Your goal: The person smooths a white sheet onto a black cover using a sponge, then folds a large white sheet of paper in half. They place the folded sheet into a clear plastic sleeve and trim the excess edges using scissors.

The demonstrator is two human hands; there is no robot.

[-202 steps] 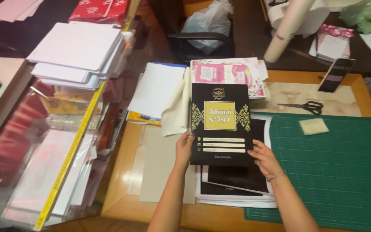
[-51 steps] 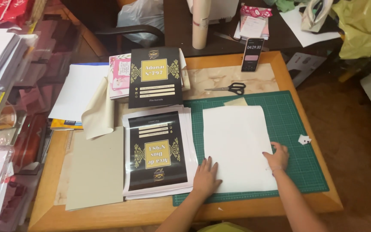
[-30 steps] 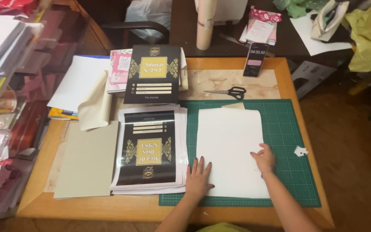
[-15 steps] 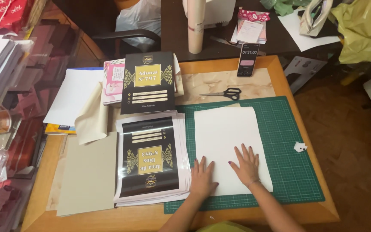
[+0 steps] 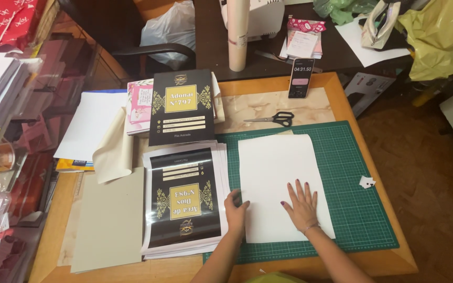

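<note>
Surface: wooden (image 5: 342, 99), green mat (image 5: 357, 173) under the work.
Sheet: white sheet (image 5: 279, 173) flat on mat.
Right hand (image 5: 302, 205): open, fingers spread, pinning sheet.
Left hand (image 5: 235, 210): open, steadying sheet's left edge, beside black prints (image 5: 184, 199).

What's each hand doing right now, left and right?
Left hand: fingers bent, pressing the left edge of the blank white paper sheet on the green cutting mat; grasping nothing.
Right hand: open, flat on the sheet.
</note>
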